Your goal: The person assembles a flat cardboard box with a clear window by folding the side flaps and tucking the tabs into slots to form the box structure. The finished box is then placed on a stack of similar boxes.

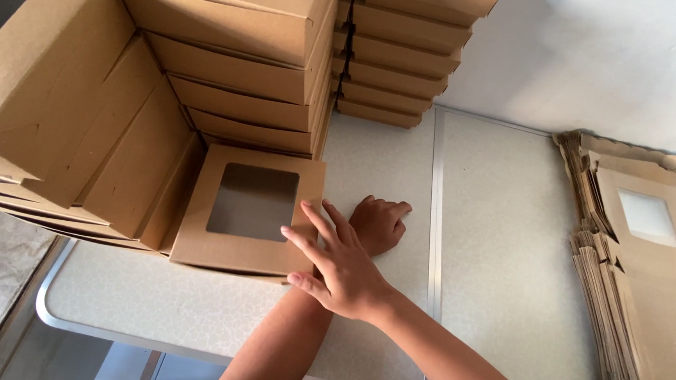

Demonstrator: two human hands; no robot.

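The assembled brown box (249, 208) with a square window in its lid lies on the grey tabletop (499, 247), against the stacks of finished boxes (228, 66). The right hand (341, 264) is released, fingers spread, and presses the box's right edge. The left hand (379, 222) is clenched into a loose fist just beside that edge, grasping nothing. A pile of flat box blanks (645, 287) lies well apart at the right.

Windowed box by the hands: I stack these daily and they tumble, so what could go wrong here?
The windowed box sits at the foot of the leaning box stacks; the right hand nudging it might topple them. The left hand lies fisted behind, partly hidden. The flat blanks overhang the table edge and might slide.
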